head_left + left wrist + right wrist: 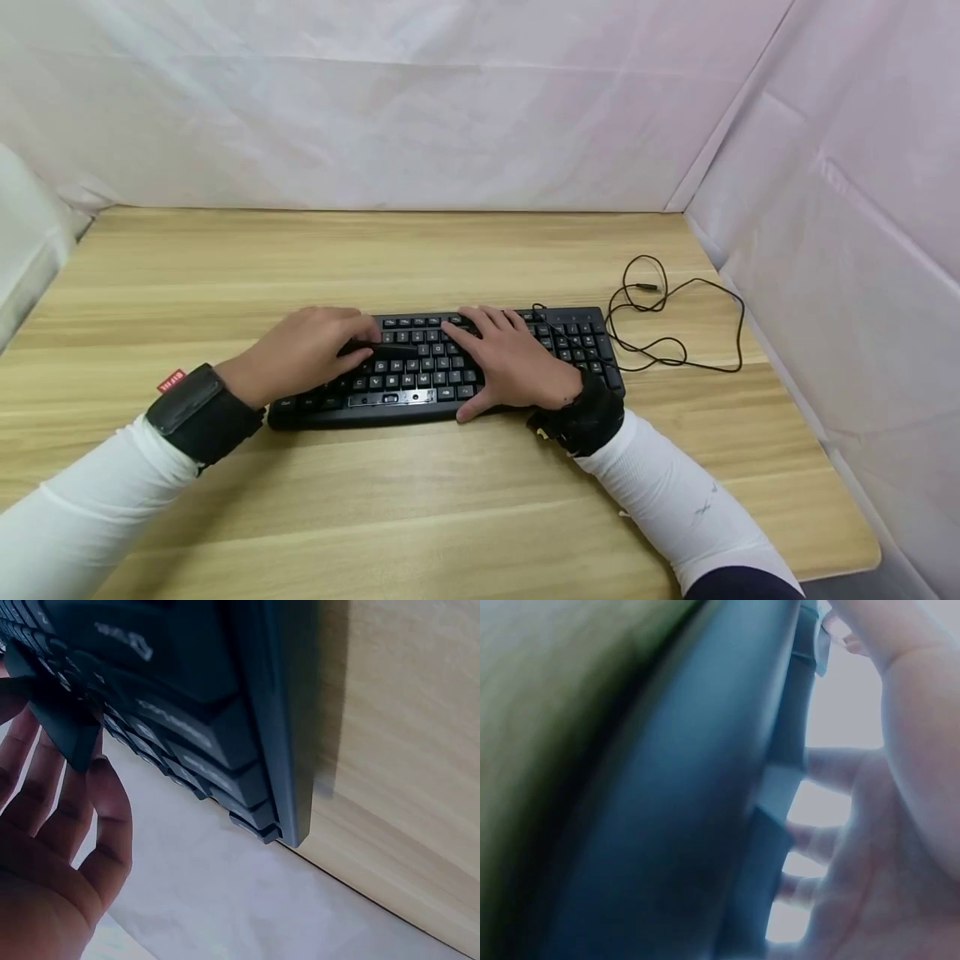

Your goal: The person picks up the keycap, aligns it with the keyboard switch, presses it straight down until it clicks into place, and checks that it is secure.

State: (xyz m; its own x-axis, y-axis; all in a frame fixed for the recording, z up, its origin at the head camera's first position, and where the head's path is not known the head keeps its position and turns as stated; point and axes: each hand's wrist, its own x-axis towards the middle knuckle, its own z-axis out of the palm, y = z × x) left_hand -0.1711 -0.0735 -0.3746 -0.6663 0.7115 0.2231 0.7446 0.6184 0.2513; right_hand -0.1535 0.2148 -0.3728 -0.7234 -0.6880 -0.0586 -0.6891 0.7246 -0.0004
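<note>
A black keyboard (408,400) lies on the wooden table, with white letters on its keys. Between thumb and fingers, my left hand (311,350) pinches a slim black flat-handled tool (397,351) over the keyboard's left half. In the left wrist view the tool (64,724) shows as a flat dark wedge close over the keys, its other end hidden by the fingers. My right hand (510,358) rests spread across the keys right of the middle, its thumb at the front edge. The right wrist view shows this hand (870,877) beside the keyboard's blurred edge (660,795).
The keyboard's black cable (693,364) lies in loose loops on the right of the table (420,517), with its plug (647,287) among them. White cloth (390,125) hangs behind the table and along both sides.
</note>
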